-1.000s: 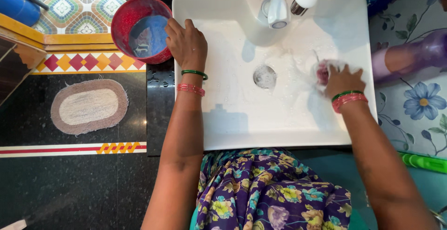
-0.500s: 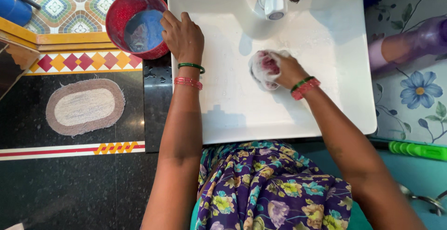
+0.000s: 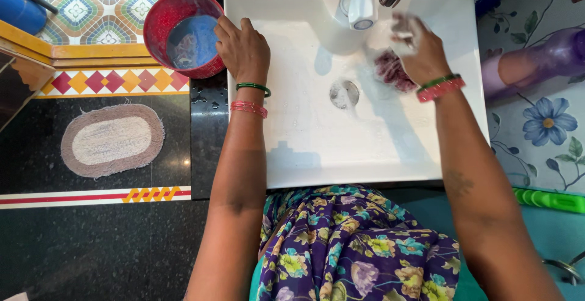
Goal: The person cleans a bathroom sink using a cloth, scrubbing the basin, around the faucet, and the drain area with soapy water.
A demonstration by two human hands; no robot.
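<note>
one white sink [image 3: 317, 155], one tap [image 3: 363, 5], one red mug [image 3: 183, 33], left hand [image 3: 244, 48] flat and open on the sink edge, right hand [image 3: 420, 51] closed round one soapy maroon scrubber [image 3: 393, 69]

Scrubber [image 3: 393, 69]: dark pink mesh pad, wet and soapy, bunched up, pressed against inner back-right wall of basin just right of the tap base, mostly covered by right hand [image 3: 420, 51]. Sink [image 3: 317, 155]: white rectangular basin, wet, foam streaks on the floor, round drain [image 3: 345, 94] near centre. Left hand [image 3: 244, 48] flat on its left rim.
</note>
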